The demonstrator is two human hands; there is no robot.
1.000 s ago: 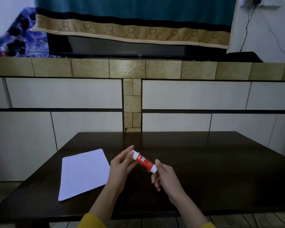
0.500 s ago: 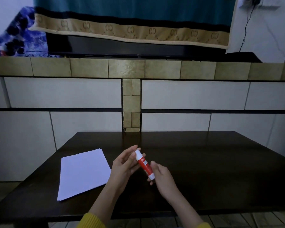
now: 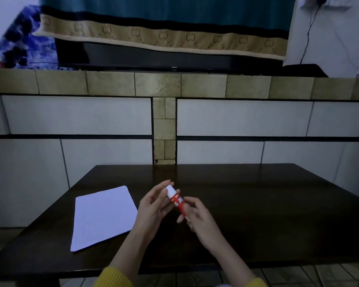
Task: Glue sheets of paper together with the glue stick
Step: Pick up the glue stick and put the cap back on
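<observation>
A red glue stick with white ends hangs tilted above the dark table, white cap up and to the left. My left hand pinches its capped upper end with fingers and thumb. My right hand holds the lower end between its fingertips. A thin stack of white paper sheets lies flat on the table to the left of my hands, apart from them.
A tiled wall ledge runs behind the table, with a dark TV and a draped teal cloth above it. The table's front edge lies just below my forearms.
The glue stick has turned from lying slanted to more upright and moved slightly left. My right hand has shifted under its lower end. The paper has not moved.
</observation>
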